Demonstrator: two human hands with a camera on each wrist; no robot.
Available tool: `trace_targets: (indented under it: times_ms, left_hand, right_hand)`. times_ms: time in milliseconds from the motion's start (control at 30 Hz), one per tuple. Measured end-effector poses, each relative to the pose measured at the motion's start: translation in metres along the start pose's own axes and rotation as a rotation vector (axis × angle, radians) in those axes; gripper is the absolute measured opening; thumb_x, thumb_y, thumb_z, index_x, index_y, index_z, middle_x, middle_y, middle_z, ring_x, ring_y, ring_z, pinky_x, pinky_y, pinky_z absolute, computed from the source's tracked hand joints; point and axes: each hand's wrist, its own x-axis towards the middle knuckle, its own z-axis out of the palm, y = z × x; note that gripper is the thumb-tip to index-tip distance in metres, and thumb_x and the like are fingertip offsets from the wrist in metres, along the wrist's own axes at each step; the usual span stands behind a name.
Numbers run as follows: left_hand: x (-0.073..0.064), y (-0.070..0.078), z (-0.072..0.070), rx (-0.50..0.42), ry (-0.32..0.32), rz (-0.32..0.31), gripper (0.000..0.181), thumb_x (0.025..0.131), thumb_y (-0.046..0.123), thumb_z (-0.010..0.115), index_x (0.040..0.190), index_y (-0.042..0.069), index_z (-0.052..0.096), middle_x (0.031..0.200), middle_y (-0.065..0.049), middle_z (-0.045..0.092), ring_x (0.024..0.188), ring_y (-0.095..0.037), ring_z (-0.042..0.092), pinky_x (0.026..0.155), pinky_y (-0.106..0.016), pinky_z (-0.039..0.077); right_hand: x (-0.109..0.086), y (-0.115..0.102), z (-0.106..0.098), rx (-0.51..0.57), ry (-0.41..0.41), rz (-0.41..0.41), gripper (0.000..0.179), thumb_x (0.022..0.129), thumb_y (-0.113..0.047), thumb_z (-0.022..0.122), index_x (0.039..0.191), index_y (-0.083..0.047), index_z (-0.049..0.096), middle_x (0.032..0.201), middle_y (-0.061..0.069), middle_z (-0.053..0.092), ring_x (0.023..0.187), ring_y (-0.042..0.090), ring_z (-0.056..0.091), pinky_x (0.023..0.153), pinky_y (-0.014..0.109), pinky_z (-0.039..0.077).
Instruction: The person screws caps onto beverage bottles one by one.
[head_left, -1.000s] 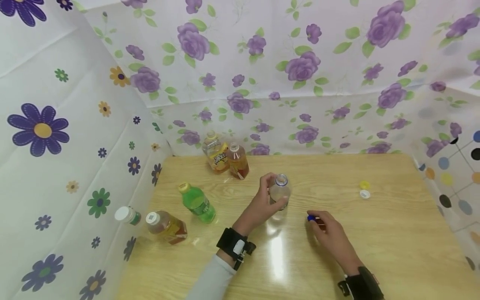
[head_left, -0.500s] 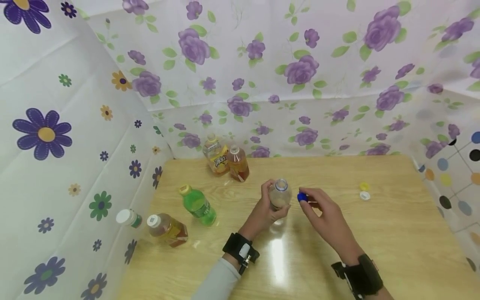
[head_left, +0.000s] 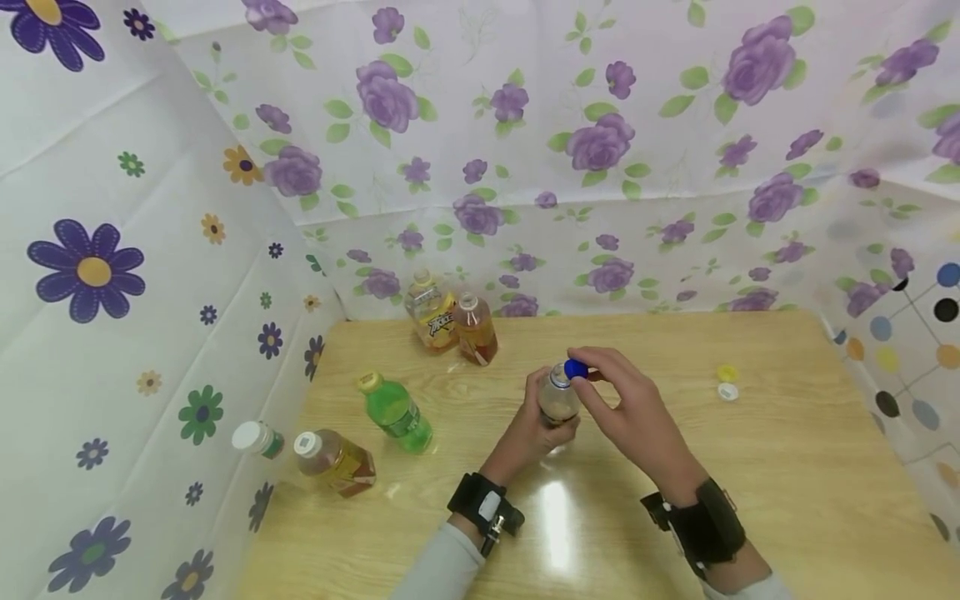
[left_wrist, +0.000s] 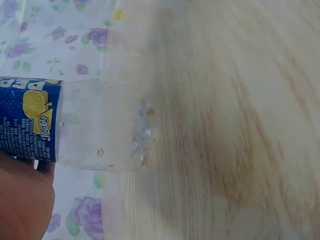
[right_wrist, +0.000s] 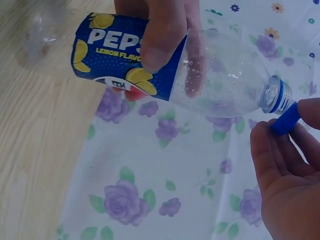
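My left hand (head_left: pixel 534 433) grips a clear plastic bottle (head_left: pixel 558 403) around its blue label (right_wrist: pixel 130 55), which reads "PEPS" and "LEMON FLAVO". The bottle holds no visible drink, only droplets on its wall; its mouth is uncapped. Between thumb and fingers my right hand (head_left: pixel 626 408) pinches a blue bottle cap (head_left: pixel 576 369). That cap is tilted right beside the bottle's threaded neck (right_wrist: pixel 272 95); whether they touch I cannot tell. In the left wrist view, the bottle's clear base (left_wrist: pixel 142 130) shows above the wood.
A green bottle (head_left: pixel 397 415) and an amber drink bottle (head_left: pixel 337 462) stand left, near a small white-capped container (head_left: pixel 258 437). Two more bottles, one with a yellow label (head_left: pixel 435 317), one amber (head_left: pixel 476 332), stand at the back. Yellow (head_left: pixel 727 373) and white caps (head_left: pixel 727 391) lie right.
My right hand has brought the blue cap up and left from near the table to the bottle's mouth. My left hand keeps its grip, and the bottle's top now leans slightly left.
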Motion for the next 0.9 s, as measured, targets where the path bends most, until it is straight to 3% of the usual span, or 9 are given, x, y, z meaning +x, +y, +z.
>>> trace_targets:
  times_ms: [100, 300, 467, 667, 900]
  left_hand:
    - [-0.002, -0.001, 0.002, -0.042, -0.023, -0.014, 0.085, 0.098, 0.014, 0.075, 0.159, 0.037, 0.02, 0.145, -0.008, 0.05, 0.118, -0.02, 0.06, 0.097, -0.037, 0.053]
    - [-0.003, -0.005, 0.003, -0.052, -0.041, 0.021, 0.087, 0.1, 0.011, 0.074, 0.162, 0.034, 0.018, 0.153, -0.009, 0.046, 0.126, -0.022, 0.058, 0.102, -0.039, 0.051]
    - [-0.004, -0.006, 0.003, -0.048, -0.021, 0.004, 0.085, 0.1, 0.013, 0.074, 0.161, 0.036, 0.02, 0.147, -0.006, 0.049, 0.122, -0.02, 0.058, 0.1, -0.038, 0.051]
    - [-0.005, -0.006, 0.002, -0.054, -0.004, -0.016, 0.083, 0.099, 0.014, 0.075, 0.16, 0.036, 0.023, 0.14, -0.006, 0.051, 0.118, -0.02, 0.058, 0.098, -0.038, 0.051]
    - [-0.007, -0.005, 0.002, -0.066, 0.011, -0.034, 0.083, 0.098, 0.017, 0.076, 0.159, 0.04, 0.025, 0.143, -0.001, 0.051, 0.121, -0.018, 0.058, 0.1, -0.039, 0.05]
  right_hand:
    - [0.002, -0.003, 0.001, -0.024, -0.022, -0.01, 0.045, 0.103, -0.002, 0.07, 0.147, -0.007, 0.061, 0.146, 0.004, 0.06, 0.126, 0.021, 0.061, 0.102, 0.032, 0.052]
    - [0.001, -0.008, 0.003, -0.05, -0.08, -0.014, 0.046, 0.103, -0.004, 0.071, 0.148, -0.009, 0.062, 0.151, 0.007, 0.058, 0.139, 0.027, 0.054, 0.108, 0.03, 0.048]
    - [0.003, -0.01, 0.002, -0.045, -0.113, -0.022, 0.046, 0.104, -0.003, 0.069, 0.149, -0.01, 0.062, 0.152, 0.006, 0.057, 0.14, 0.025, 0.054, 0.108, 0.028, 0.047]
    - [0.01, -0.009, -0.006, -0.058, -0.2, -0.081, 0.048, 0.102, 0.002, 0.069, 0.148, -0.009, 0.062, 0.152, 0.006, 0.058, 0.139, 0.028, 0.055, 0.104, 0.042, 0.052]
    - [0.021, -0.016, -0.014, -0.118, -0.287, -0.06, 0.042, 0.102, -0.003, 0.072, 0.143, -0.01, 0.066, 0.148, 0.004, 0.061, 0.133, 0.026, 0.06, 0.098, 0.045, 0.056]
